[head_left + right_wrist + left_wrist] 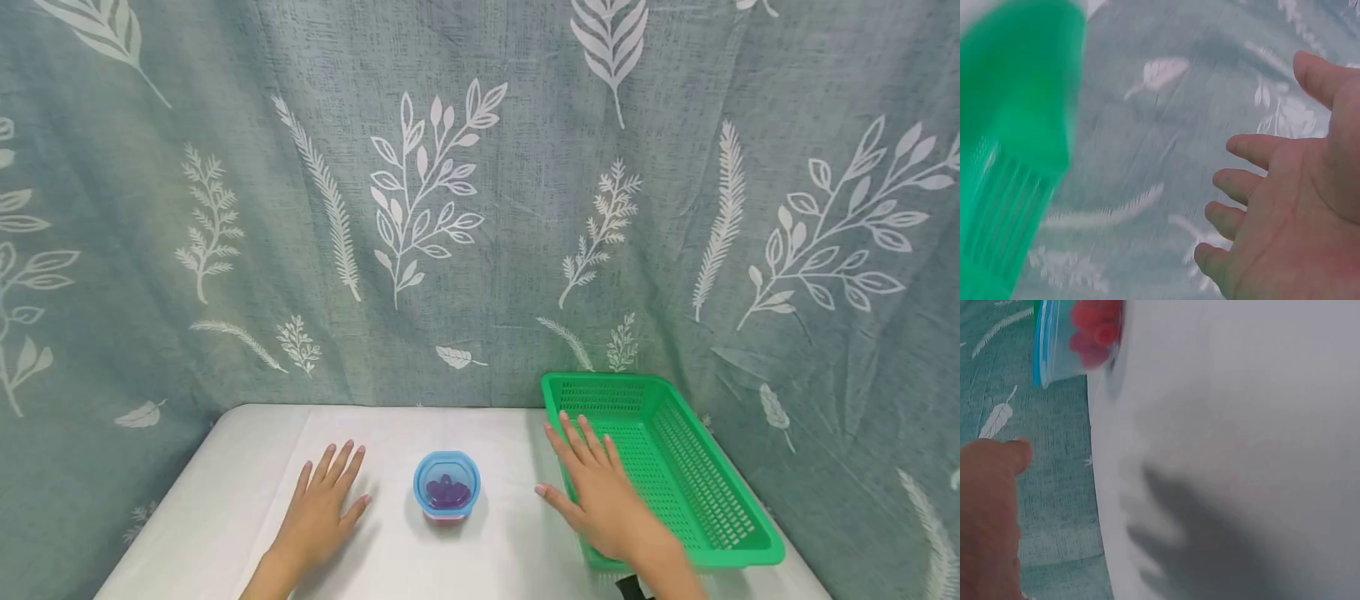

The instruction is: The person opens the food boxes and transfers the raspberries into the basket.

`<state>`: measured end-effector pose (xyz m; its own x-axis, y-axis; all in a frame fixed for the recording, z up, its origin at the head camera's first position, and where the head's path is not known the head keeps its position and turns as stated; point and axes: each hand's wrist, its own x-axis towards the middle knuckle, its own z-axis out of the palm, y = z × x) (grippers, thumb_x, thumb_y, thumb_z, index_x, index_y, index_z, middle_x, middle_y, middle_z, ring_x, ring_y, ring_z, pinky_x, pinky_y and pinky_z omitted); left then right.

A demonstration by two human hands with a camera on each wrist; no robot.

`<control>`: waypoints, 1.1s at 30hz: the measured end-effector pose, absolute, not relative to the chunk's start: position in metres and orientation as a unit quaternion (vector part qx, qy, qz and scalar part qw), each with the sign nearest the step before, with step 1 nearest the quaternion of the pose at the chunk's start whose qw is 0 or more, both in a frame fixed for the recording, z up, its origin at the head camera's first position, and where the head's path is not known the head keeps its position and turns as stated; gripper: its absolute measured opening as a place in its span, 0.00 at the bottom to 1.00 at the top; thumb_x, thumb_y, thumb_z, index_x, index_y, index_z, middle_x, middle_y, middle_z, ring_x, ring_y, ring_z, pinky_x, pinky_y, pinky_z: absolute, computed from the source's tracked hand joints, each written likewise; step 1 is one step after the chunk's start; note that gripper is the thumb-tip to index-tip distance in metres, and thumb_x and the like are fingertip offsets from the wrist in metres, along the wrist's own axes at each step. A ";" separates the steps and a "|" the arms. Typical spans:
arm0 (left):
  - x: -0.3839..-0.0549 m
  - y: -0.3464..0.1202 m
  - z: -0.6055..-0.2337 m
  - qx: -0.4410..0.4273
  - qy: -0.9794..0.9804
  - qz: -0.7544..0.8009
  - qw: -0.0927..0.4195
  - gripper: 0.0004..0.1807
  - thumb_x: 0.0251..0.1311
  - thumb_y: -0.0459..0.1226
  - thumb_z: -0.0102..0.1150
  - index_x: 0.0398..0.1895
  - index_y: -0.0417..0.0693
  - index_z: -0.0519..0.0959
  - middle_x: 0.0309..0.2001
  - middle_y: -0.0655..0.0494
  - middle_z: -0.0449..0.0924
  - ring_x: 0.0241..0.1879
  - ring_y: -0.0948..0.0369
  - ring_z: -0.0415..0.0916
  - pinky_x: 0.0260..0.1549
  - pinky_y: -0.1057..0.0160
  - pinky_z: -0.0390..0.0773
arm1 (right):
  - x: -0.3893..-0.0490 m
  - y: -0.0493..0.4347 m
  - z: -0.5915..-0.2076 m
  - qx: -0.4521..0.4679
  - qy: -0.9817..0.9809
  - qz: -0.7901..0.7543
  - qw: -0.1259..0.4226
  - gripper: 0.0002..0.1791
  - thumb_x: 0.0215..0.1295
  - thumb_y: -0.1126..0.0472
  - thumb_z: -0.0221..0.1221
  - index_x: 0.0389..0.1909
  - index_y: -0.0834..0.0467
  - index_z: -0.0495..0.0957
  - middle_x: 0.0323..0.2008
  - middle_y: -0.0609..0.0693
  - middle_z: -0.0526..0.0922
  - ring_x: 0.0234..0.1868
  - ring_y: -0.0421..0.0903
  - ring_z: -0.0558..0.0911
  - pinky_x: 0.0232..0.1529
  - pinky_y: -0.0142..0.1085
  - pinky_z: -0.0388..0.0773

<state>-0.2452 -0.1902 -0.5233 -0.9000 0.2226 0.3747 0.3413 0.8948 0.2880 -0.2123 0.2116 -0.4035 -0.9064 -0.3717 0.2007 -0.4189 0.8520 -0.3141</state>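
Note:
A small clear tub with a blue lid (447,483) stands upright on the white table between the two hands. Through its wall, small reddish pieces (1096,328) show in the left wrist view; from above they look purple through the lid. My left hand (318,508) hovers to the left of the tub, fingers spread and straight, holding nothing, its shadow on the cloth. On the other side, my right hand (600,496) is over the left rim of a green plastic basket (720,467), fingers extended and nothing in its grasp.
White cloth covers the table (225,467). Behind it and at both sides hangs a grey-green curtain (480,333) with white leaf prints. The basket has slotted walls and stands near the table's right edge. A black strap piece (630,587) shows by the right wrist.

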 end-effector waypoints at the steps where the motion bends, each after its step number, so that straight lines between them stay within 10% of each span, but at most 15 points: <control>1: -0.245 -0.187 -0.525 -0.148 -0.958 -0.181 0.165 0.38 0.70 0.47 0.60 0.78 0.46 0.60 0.79 0.43 0.54 0.79 0.39 0.47 0.74 0.28 0.47 | -0.209 0.207 -0.406 0.212 -0.959 0.176 0.061 0.45 0.74 0.34 0.49 0.82 0.51 0.48 0.82 0.53 0.40 0.82 0.59 0.38 0.78 0.68 0.36; 16: -0.245 -0.155 -0.546 -0.178 -0.921 -0.302 0.167 0.40 0.64 0.44 0.67 0.76 0.40 0.63 0.77 0.42 0.60 0.78 0.37 0.48 0.71 0.27 0.52 | -0.204 0.151 -0.464 0.343 -0.919 0.154 0.122 0.41 0.77 0.35 0.46 0.81 0.55 0.53 0.82 0.52 0.49 0.81 0.55 0.49 0.78 0.59 0.53; 21: -0.247 -0.142 -0.549 -0.179 -0.901 -0.376 0.120 0.43 0.64 0.45 0.67 0.76 0.36 0.61 0.77 0.37 0.59 0.77 0.33 0.44 0.70 0.23 0.50 | -0.216 0.144 -0.486 0.352 -0.915 0.157 0.119 0.40 0.76 0.39 0.50 0.80 0.55 0.54 0.82 0.52 0.49 0.81 0.55 0.51 0.81 0.44 0.38; 33: -0.254 -0.120 -0.554 -0.149 -0.852 -0.500 0.048 0.52 0.50 0.44 0.78 0.76 0.37 0.61 0.75 0.29 0.58 0.74 0.26 0.46 0.63 0.18 0.56 | -0.252 0.132 -0.511 0.359 -0.907 0.210 0.069 0.41 0.72 0.47 0.60 0.79 0.57 0.56 0.80 0.55 0.56 0.80 0.57 0.53 0.78 0.60 0.49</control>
<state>-0.2541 -0.1197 -0.5536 -0.9510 0.2061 0.2303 0.3016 0.4559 0.8374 -0.2522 0.1324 -0.5105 -0.7331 -0.6218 0.2755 -0.6796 0.6541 -0.3321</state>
